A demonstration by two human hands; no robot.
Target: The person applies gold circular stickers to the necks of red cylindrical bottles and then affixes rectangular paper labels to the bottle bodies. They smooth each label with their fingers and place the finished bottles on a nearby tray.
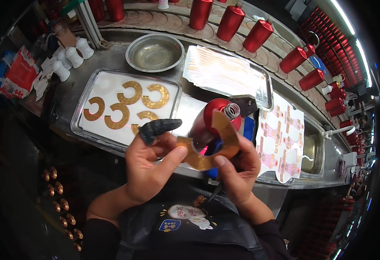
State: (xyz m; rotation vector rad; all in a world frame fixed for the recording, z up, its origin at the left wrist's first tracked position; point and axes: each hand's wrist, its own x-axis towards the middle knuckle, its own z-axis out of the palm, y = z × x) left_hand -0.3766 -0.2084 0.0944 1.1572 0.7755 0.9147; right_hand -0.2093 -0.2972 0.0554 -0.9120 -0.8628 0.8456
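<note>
Between both hands I hold a gold C-shaped decal (200,162) by its two sides. My left hand (151,173) pinches its left end between thumb and fingers; black finger covers (158,128) sit on some of that hand's fingers. My right hand (241,171) grips the decal's right side, thumb in front. Just behind the decal, a red metallic bottle (207,115) with a bare threaded neck (232,110) leans over the bench, its lower part partly hidden. Several like gold decals (117,116) lie on a white sheet in a metal tray (79,117) to the left.
A metal bowl of liquid (155,53) stands behind the tray. A second tray (265,82) carries white sheets of strips. Printed decal sheets (281,134) lie at the right beside a sink (313,145) with a white tap (339,131). Red bottles (231,22) line a conveyor (168,18) at the back.
</note>
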